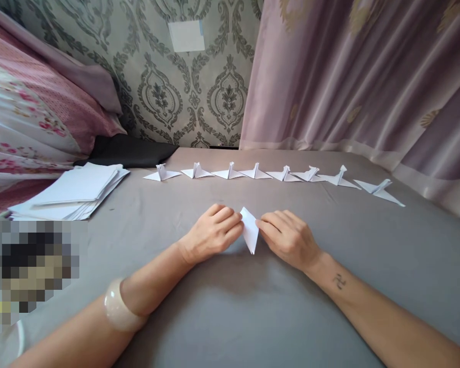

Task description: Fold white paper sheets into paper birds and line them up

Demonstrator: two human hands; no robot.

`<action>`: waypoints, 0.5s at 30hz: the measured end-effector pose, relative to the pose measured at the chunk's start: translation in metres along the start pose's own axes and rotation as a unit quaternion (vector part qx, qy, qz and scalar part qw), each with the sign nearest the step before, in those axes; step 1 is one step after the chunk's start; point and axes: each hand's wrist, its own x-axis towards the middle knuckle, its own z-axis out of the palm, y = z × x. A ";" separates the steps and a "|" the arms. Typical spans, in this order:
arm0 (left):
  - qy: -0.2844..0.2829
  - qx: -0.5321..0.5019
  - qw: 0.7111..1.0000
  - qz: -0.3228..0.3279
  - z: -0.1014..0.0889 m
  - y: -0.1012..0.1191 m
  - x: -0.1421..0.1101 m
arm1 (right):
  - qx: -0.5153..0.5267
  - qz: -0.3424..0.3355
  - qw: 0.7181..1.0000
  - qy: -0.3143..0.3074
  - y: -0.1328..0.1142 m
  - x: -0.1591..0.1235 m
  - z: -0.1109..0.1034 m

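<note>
Between my two hands a small piece of folded white paper [250,231] is held up, diamond-shaped with its lower point hanging down. My left hand [218,228] pinches its left edge near the upper part. On the opposite side, my right hand [287,234] grips the right corner between thumb and fingers. Both hands are closed, the fingers curled. A pale bangle [119,306] circles my left forearm. Beyond the hands, several folded white paper figures [256,171] with spread wings and raised middles stand in a row across the grey surface.
On the left lies a stack of white paper sheets [76,186], with a black cloth [132,151] behind it. A grey sheet [291,317] covers the surface. Pinkish curtains [329,76] hang at the right, a patterned wall [191,97] stands behind, and a blurred patch hides the lower left.
</note>
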 end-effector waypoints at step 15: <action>-0.212 -0.389 0.844 -0.301 0.002 0.002 -0.008 | 0.274 0.263 0.889 -0.256 -0.003 -0.007 -0.009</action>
